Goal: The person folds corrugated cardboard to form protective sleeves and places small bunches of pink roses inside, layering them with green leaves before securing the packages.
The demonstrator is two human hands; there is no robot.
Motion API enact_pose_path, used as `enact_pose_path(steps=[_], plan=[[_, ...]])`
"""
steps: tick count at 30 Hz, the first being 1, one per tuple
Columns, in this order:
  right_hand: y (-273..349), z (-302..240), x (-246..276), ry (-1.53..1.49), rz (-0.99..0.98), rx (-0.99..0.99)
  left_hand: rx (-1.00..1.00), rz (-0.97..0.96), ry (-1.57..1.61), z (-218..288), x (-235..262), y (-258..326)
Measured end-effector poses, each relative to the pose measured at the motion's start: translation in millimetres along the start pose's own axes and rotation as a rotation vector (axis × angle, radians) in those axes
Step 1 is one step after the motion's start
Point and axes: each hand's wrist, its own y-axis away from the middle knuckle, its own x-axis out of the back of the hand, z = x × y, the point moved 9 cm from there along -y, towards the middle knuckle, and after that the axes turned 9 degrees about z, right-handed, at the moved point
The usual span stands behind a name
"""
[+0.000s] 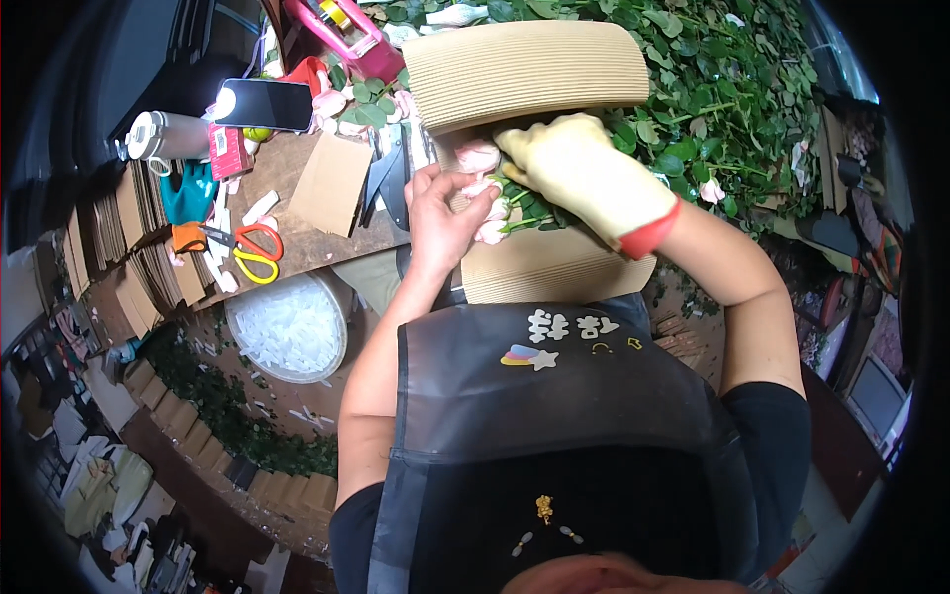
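A sheet of tan corrugated cardboard [529,74] lies folded in front of me, its far flap raised and its near part [554,269] flat by my apron. Several pale pink roses [478,156] with green stems rest between the two parts. My bare left hand [440,218] is at the left side of the bunch, thumb and fingers closed on a pink rose [481,188]. Over the stems is my right hand [569,163], in a cream glove with a red cuff. Its fingers curl in under the raised flap, and what they grip is hidden.
Leafy rose stems [712,109] heap up at the far right. On the wooden table at left are scissors [257,252], a phone [262,105], a grey cup [168,134], a brown card [332,186] and a pink tape dispenser [361,45]. Below stands a bucket of white pieces [287,327].
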Motion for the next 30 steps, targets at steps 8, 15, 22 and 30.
enact_pose_path(steps=[8, 15, 22, 30], plan=[[-5, -2, -19, -0.087, -0.127, 0.02, 0.033, -0.006, 0.008, -5, 0, 4], [-13, -12, -28, -0.002, -0.2, 0.066, -0.026, -0.086, 0.046, 3, -4, -9], [2, -7, -2, -0.134, -0.205, 0.029, 0.062, 0.029, 0.049, -8, -7, -16], [76, 138, 78, 0.381, 0.088, -0.503, 0.054, 0.049, 0.032, -17, -6, -19]])
